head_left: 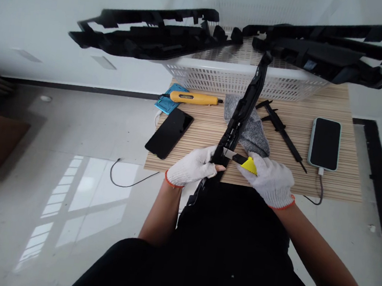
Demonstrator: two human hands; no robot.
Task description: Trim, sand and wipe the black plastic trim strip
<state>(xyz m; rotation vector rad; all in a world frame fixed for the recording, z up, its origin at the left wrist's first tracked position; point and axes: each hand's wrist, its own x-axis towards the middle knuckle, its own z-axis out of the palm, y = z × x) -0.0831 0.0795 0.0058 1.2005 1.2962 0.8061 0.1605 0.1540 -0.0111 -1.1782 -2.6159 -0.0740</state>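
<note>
Both my hands wear white knit gloves with orange cuffs. My left hand [193, 166] is closed round the lower part of a long black plastic part [243, 110], which slants up from my lap toward the basket. My right hand [270, 179] grips a yellow-handled utility knife [244, 162]. Its blade points left and touches the black part just above my left hand.
On the small slatted wooden table [341, 181] lie a black phone [169, 133], a yellow tool [193, 98] on a blue case, a grey cloth [257, 135], a black caliper [282, 131] and a charging phone [324, 143]. A white basket [235, 76] holds several long black plastic parts [145, 34].
</note>
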